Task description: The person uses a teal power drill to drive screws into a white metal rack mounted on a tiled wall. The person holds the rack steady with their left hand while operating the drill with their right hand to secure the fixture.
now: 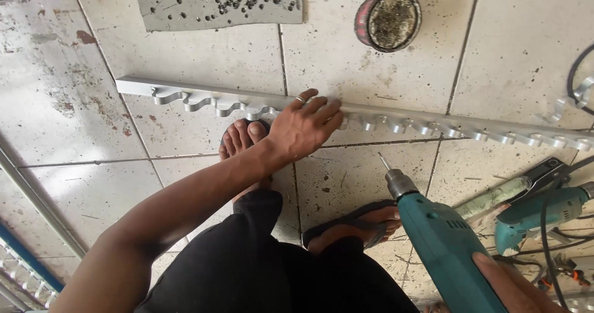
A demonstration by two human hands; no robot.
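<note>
Left hand presses the rail flat on the floor; right hand grips the drill.
Left fingers lie spread on the rail, not clenched, close to the thin bit; I judge the bit may skid on smooth aluminium toward them. The rail is long and pale with a scalloped edge; the tiles are stained.

A long rail crosses the frame's middle on the floor. Above it, a tin upper centre, a studded board upper left. A drill lies lower right, below the rail.
</note>
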